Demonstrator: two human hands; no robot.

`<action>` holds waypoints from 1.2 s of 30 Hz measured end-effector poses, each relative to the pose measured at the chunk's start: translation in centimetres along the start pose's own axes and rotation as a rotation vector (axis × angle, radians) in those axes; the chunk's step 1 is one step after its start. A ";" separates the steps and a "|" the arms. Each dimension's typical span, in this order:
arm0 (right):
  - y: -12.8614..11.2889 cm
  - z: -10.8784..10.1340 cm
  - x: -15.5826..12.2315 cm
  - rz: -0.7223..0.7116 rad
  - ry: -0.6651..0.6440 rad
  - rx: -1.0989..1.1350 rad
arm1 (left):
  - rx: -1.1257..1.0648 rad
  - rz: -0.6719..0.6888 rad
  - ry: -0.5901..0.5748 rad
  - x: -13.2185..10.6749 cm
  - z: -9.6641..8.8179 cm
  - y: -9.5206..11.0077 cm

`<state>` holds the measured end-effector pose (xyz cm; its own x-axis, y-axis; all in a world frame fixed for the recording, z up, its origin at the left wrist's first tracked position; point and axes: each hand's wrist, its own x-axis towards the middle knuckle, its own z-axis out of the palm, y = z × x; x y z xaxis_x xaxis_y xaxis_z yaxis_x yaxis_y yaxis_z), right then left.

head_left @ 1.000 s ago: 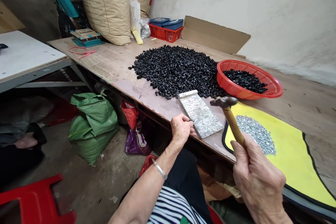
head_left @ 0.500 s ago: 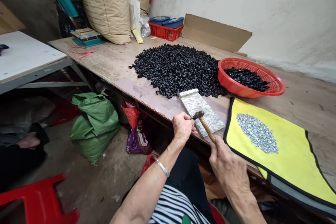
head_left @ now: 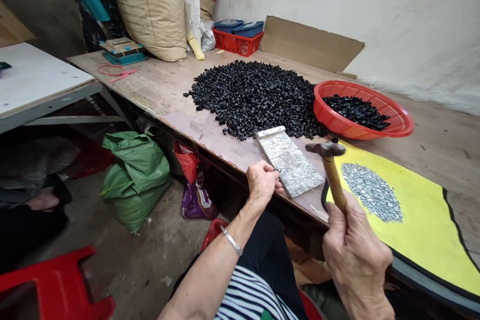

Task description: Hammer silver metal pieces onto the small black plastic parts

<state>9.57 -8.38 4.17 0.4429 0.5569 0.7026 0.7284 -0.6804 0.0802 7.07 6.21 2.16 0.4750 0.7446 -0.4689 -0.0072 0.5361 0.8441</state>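
My right hand (head_left: 354, 250) is wrapped round the wooden handle of a hammer (head_left: 335, 185), its dark head raised to the right of the plate. The fingertips of my left hand (head_left: 261, 182) pinch a small black clip (head_left: 278, 170) at the left edge of a worn, silvery plate (head_left: 290, 162). The fingers hide most of this clip. Behind the plate lies a large heap of black clips (head_left: 255, 97). On a yellow cloth (head_left: 423, 210) to the right is a pile of small shiny metal pieces (head_left: 371, 192).
A red plastic basket (head_left: 403, 120) with black clips stands right of the heap. Farther back are a smaller red basket (head_left: 240, 44) with blue boxes, and large paper sacks (head_left: 150, 10). A green sack (head_left: 137, 180) and a red stool (head_left: 56, 285) are on the floor at left.
My right hand has lifted the hammer away from the plate, up and to the right. My left hand stays at the plate's edge with the clip.
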 end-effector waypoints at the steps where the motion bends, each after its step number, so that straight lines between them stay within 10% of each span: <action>1: 0.0 0.0 -0.1 -0.011 -0.013 -0.004 | -0.002 0.002 0.004 0.0 0.0 0.0; 5: 0.0 0.3 -0.3 -0.155 -0.207 -0.041 | -0.012 0.031 0.006 0.0 0.0 -0.1; 9: -0.1 0.2 -0.4 -0.082 -0.025 -0.024 | -0.014 0.009 0.000 0.0 0.0 -0.1; 14: -0.5 -0.1 -0.3 -0.167 -0.228 -0.068 | -0.017 0.036 0.012 0.0 -0.1 -0.1; 30: -0.9 0.9 -1.4 -0.074 -0.209 -0.019 | -0.015 0.042 0.016 -0.1 0.0 -0.2; 36: 0.9 2.3 0.5 0.352 -0.497 0.591 | -0.066 0.059 -0.039 -0.3 -0.7 -0.1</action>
<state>11.66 -7.63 3.00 0.7726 0.5980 0.2134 0.5970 -0.5698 -0.5647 6.37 6.23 2.07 0.5058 0.7602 -0.4077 -0.0931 0.5180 0.8503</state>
